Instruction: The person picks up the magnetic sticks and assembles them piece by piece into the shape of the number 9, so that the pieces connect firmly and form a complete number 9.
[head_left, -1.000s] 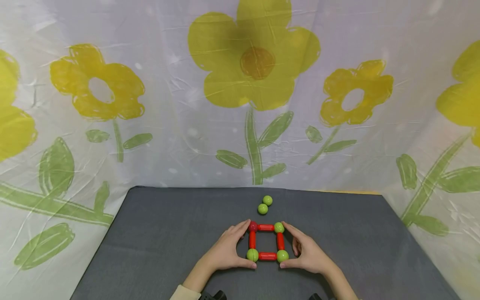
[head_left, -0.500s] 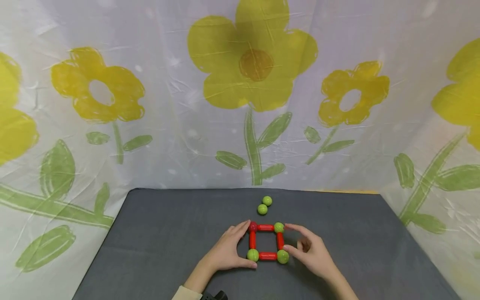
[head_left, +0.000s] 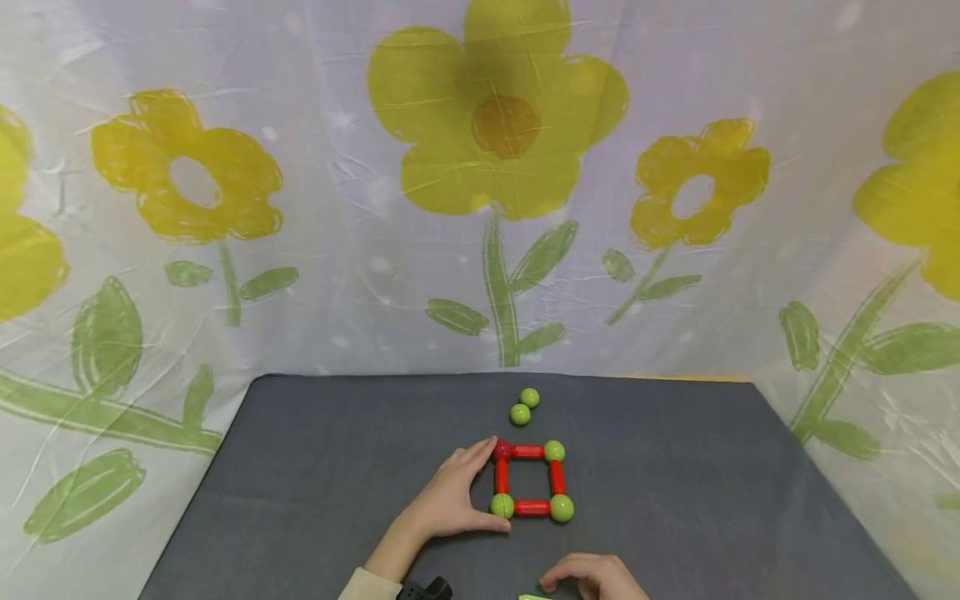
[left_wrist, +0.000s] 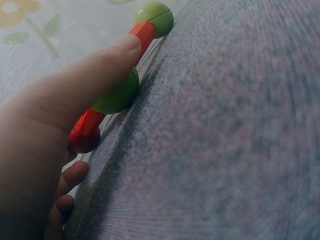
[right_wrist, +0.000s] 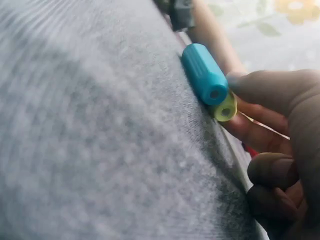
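A square of red rods and balls (head_left: 528,507) lies flat on the dark table. Three corner balls are green; the far-left one is red. My left hand (head_left: 450,500) holds its left side, thumb at the near green ball (head_left: 502,505) and fingertips by the red ball (head_left: 502,450). Low in the head view, my right hand (head_left: 596,575) is at a yellow-green rod (head_left: 534,597). In the right wrist view, a blue rod (right_wrist: 204,72) lies against the yellow-green rod (right_wrist: 226,110). Thumb and fingers come around their ends; whether they pinch either is unclear.
Two loose green balls (head_left: 525,406) sit close together beyond the square. The grey table (head_left: 337,450) ends at a flower-printed curtain (head_left: 375,275) at the back and sides.
My right hand has left the square's right side and moved back toward the table's near edge, to the rods. My left hand stays at the square.
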